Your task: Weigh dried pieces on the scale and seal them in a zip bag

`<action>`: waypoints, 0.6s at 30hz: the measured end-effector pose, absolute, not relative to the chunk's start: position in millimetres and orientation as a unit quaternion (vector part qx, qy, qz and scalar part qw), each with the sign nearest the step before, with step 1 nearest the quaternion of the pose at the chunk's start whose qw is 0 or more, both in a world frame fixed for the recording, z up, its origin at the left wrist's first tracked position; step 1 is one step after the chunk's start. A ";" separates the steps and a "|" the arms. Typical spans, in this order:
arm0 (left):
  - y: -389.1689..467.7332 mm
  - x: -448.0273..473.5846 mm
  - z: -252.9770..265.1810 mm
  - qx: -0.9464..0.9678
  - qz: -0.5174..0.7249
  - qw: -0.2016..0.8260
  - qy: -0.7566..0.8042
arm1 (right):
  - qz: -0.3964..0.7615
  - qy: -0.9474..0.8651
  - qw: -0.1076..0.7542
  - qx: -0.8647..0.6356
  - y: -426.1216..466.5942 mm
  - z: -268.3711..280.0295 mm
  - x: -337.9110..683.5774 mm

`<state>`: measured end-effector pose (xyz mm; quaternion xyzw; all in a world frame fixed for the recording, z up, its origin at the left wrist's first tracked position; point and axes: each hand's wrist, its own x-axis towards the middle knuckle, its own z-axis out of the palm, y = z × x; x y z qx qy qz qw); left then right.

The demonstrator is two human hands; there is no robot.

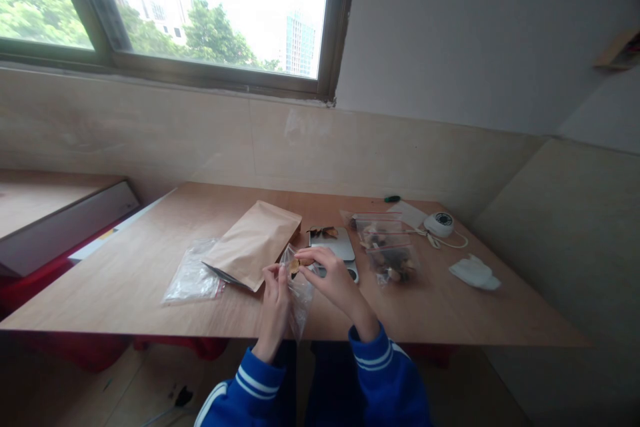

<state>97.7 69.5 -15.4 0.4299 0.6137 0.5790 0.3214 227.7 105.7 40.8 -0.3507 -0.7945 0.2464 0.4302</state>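
Near the front edge of the table, my left hand (274,303) pinches a small clear plastic bag (301,307) that hangs down from the fingers. My right hand (333,280) is closed on a tan, dried-looking piece (295,266) at the bag's top; its exact kind is unclear. Just behind the right hand lies a silver kitchen scale (344,247), its front part partly covered by that hand. Dark brown curled pieces (325,232) rest on the scale's plate. To the left of the scale, a brown kraft paper bag (257,240) lies flat.
Flat clear plastic bags (190,273) lie at the left. Right of the scale are several filled zip bags (393,263). Farther right are a white dome camera (439,223) with its cable, a crumpled white tissue (475,272) and a green-handled screwdriver (393,199). A wall stands behind the table (430,313).
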 end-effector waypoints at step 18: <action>66.2 93.6 -29.4 0.409 0.629 0.351 0.561 | 0.350 -0.730 0.488 -0.327 132.2 28.4 236.6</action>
